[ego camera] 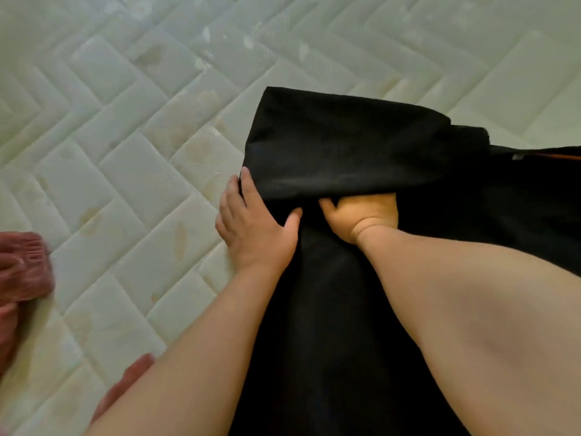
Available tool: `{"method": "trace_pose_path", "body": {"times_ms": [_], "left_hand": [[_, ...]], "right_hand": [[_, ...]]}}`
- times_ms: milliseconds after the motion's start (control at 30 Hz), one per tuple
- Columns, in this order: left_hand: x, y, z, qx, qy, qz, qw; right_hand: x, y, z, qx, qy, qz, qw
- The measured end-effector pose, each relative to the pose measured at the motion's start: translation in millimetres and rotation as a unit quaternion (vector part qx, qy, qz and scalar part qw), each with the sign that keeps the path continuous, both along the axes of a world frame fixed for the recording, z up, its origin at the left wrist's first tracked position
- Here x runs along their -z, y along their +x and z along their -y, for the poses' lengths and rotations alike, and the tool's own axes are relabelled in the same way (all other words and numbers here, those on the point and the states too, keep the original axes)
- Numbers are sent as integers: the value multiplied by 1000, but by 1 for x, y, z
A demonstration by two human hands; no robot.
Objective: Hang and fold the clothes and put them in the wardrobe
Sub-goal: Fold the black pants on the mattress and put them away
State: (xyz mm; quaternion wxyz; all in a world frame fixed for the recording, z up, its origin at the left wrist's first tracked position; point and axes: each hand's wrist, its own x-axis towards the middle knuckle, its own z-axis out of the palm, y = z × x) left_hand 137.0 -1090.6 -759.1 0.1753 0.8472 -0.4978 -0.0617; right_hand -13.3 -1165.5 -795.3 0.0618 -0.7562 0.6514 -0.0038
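A black garment (352,146) lies on the white quilted mattress (125,171), one part folded over toward the far side. My left hand (254,228) lies at the fold's left edge, thumb on the cloth and fingers at the fold's edge. My right hand (361,215) is tucked under the folded flap, its fingers hidden by the black fabric. The garment runs down between my forearms to the bottom of the view and spreads off to the right, where a small orange stripe (562,156) shows.
A pink-red knitted garment (22,272) sits at the left edge of the mattress, with another pink piece (132,382) beside my left forearm. The mattress surface stretches to the far side and left.
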Motion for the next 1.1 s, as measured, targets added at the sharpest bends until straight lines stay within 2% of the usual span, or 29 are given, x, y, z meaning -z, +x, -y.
{"method": "trace_pose_path", "body": {"times_ms": [133,200,267,300,333,367,400,433,467,500,533,600,700,733,800,867,933,1000,1033,1100], "left_hand": [[20,-3,-15,-81,-37,-107,990],[25,-5,-16,-102,-53,-109,987],[27,-4,-15,-102,-55,-99,988],[27,-4,-15,-94,-54,-95,990],[26,-4,-16,-84,-55,-93,991],[26,-5,-17,-74,-58,-87,992],[26,-5,-18,-65,-62,-80,993],[26,-5,-18,-56,-67,-73,993],[25,-6,-18,-51,-71,-69,994],[25,-6,-17,-55,-72,-70,993],[25,-6,-16,-64,-67,-73,993],[26,-4,-13,-88,-53,-84,991],[22,-3,-10,-115,-41,-117,986],[19,-4,-9,-120,-42,-130,983],[12,-6,-9,-122,-54,-150,979],[4,-7,-10,-84,-61,-140,985],[-4,-9,-13,-15,-49,-98,994],[-12,-10,-15,77,-10,-19,997],[-16,-10,-16,132,20,27,991],[-21,-7,-17,226,77,114,964]], "right_hand": [[-6,-3,-2,11,25,57,998],[-12,-14,-6,-5,32,102,994],[-24,-29,-14,-4,81,186,979],[-32,-38,-18,17,129,258,957],[-42,-47,-20,59,188,369,908],[-56,-54,-19,121,233,503,823],[-70,-61,-14,198,249,624,714],[-82,-67,-5,280,243,706,604],[-90,-76,6,351,217,754,511],[-98,-84,15,405,187,770,456],[-105,-91,21,442,163,770,430],[-111,-103,19,467,124,760,435],[-114,-124,-9,427,82,752,495],[-113,-138,-21,425,66,750,503],[-107,-172,-47,457,18,736,499],[-92,-209,-71,524,-1,693,494],[-77,-235,-92,580,27,630,515],[-66,-249,-103,585,63,608,533],[-64,-254,-105,573,74,603,550],[-63,-259,-101,548,85,569,607]]}}
